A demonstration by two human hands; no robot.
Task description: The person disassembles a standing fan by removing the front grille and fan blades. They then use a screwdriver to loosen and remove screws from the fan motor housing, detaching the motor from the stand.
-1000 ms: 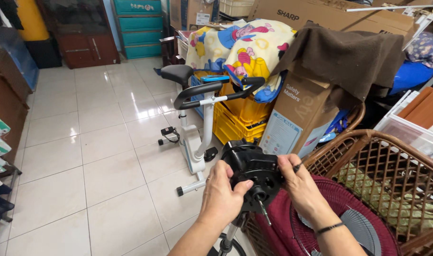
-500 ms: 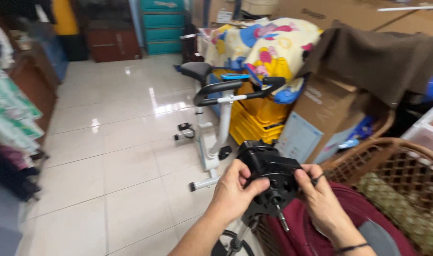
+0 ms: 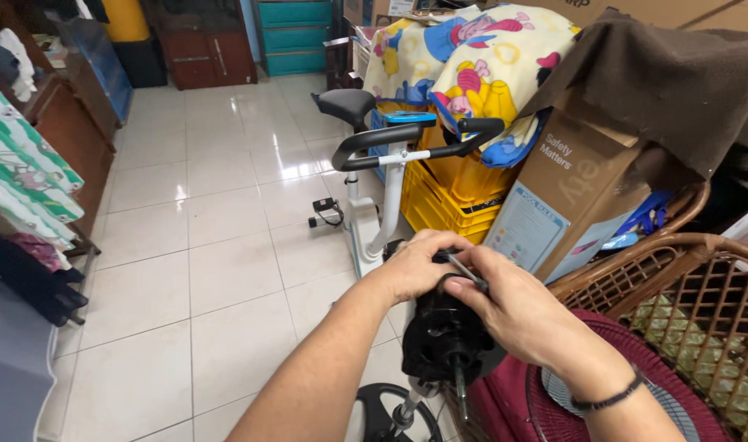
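1. The left hand point(image 3: 415, 263) and the right hand point(image 3: 513, 307) are both closing over the top of a black fan motor housing point(image 3: 443, 336), low in the middle of the view, just in front of a maroon fan grille point(image 3: 505, 405).
2. The left hand's fingers are curling round the upper left of the housing; the right hand is covering its upper right, and a thin grey tool or rod point(image 3: 468, 272) is sticking out between the right hand's fingers. Whether those fingers are pinching it tightly cannot be told.
3. The housing is standing with its long axis nearly upright, sitting on top of a pole point(image 3: 403, 409) that is running down and to the left toward a round black base point(image 3: 378, 413).
4. A short metal shaft point(image 3: 460, 391) is pointing out of the housing downward and toward the camera.
5. A dark band point(image 3: 607, 399) is circling the right wrist.
6. A brown wicker chair point(image 3: 701, 303) is standing to the right, touching or just beside the grille.
7. The floor point(image 3: 218, 237) is shining with pale glossy tiles.
8. A white exercise bike point(image 3: 374, 188) is standing behind the hands, beside yellow crates point(image 3: 456, 196) and a cardboard box point(image 3: 570, 196).
9. A colourful cartoon blanket point(image 3: 464, 65) and a brown cloth point(image 3: 677, 82) are lying over the pile; teal drawers point(image 3: 296, 33) are standing at the far wall.
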